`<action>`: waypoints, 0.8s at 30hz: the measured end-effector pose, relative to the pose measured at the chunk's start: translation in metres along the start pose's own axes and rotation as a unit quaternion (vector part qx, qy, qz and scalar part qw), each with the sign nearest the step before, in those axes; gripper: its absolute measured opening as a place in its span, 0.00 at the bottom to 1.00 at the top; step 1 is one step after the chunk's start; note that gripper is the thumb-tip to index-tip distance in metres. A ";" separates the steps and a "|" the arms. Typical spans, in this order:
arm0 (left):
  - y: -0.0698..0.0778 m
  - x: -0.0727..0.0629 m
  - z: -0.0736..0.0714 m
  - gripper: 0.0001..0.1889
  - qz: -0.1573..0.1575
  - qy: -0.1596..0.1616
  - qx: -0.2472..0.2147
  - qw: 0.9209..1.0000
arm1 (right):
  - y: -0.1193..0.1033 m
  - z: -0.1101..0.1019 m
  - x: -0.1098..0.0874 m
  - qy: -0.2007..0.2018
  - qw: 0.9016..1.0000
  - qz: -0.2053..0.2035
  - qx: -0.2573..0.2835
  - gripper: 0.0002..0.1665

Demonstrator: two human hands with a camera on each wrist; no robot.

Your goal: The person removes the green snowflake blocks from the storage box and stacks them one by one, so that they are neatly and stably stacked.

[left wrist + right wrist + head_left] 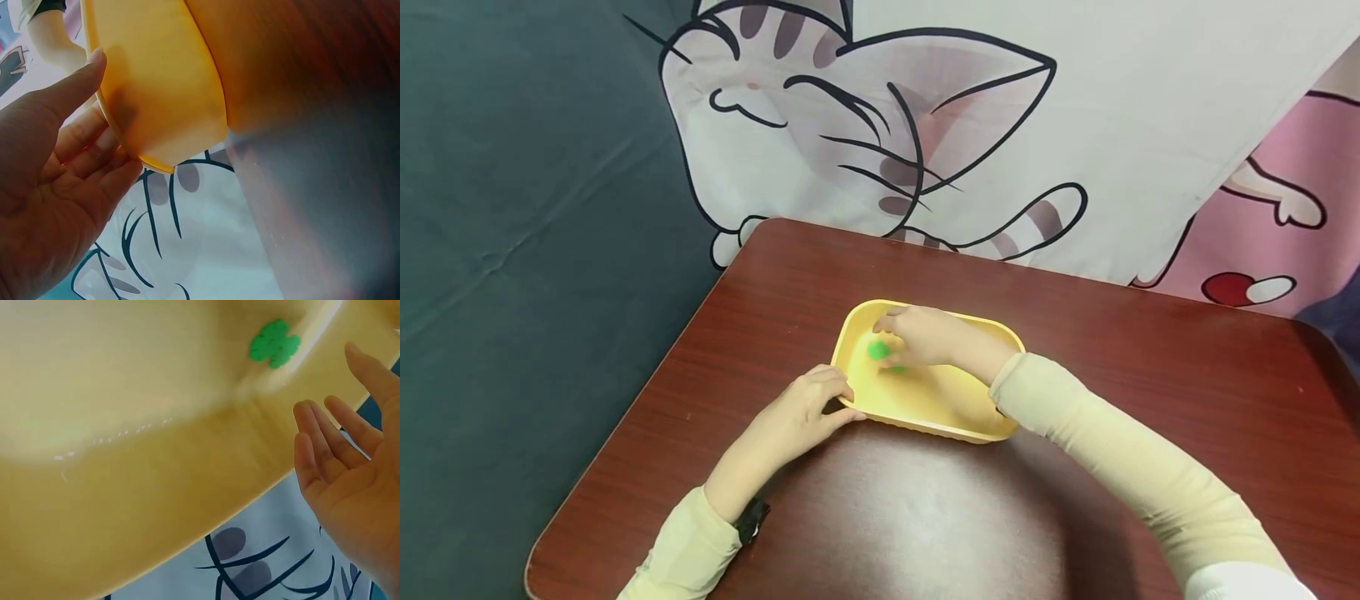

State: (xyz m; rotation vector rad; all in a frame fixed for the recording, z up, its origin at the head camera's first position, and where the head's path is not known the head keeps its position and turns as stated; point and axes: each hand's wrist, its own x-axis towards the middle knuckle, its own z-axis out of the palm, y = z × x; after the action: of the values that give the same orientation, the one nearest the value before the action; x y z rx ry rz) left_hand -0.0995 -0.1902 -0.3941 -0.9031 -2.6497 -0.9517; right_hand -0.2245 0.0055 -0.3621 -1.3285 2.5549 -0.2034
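A shallow yellow plastic basin [925,421] lies on the table. My left hand [808,410] grips its near left corner, with the thumb on one side of the rim and the fingers on the other; the left wrist view shows the basin's wall [162,75] between them. Over the basin's left part reaches my right hand [921,333], its fingers spread and slightly bent with nothing between them. Close to those fingertips, in the basin's corner, is a small green flower-shaped piece [275,344]. In the head view another bit of green [897,367] shows just below the fingers.
The brown wooden table [1150,375] has rounded corners. Behind it hangs a white cloth [1120,108] printed with a cartoon cat, and dark green fabric [512,208] covers the left side. A black strap [751,521] sits at the left wrist.
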 end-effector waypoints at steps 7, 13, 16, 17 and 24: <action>0.001 -0.002 -0.001 0.10 -0.002 0.008 0.004 1.000 | 0.001 0.012 0.015 -0.023 0.999 0.009 -0.028 0.31; 0.001 -0.003 0.002 0.10 0.001 0.007 0.009 1.000 | 0.004 0.028 0.016 -0.022 0.998 0.032 -0.051 0.29; 0.000 -0.003 0.003 0.11 0.004 0.013 0.008 1.000 | 0.005 0.034 0.016 0.002 0.999 0.034 -0.035 0.26; 0.000 -0.003 0.003 0.11 0.005 0.015 0.007 1.000 | 0.006 0.036 0.017 0.010 0.999 0.035 -0.027 0.25; -0.002 -0.002 0.003 0.11 0.008 0.018 0.007 1.000 | 0.010 0.047 0.020 0.061 0.996 0.019 0.060 0.20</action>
State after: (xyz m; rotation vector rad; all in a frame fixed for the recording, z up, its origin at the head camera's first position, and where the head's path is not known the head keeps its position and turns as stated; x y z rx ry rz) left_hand -0.0988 -0.1904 -0.3981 -0.8942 -2.6107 -0.9371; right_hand -0.2297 -0.0056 -0.4123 -1.2584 2.6192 -0.4360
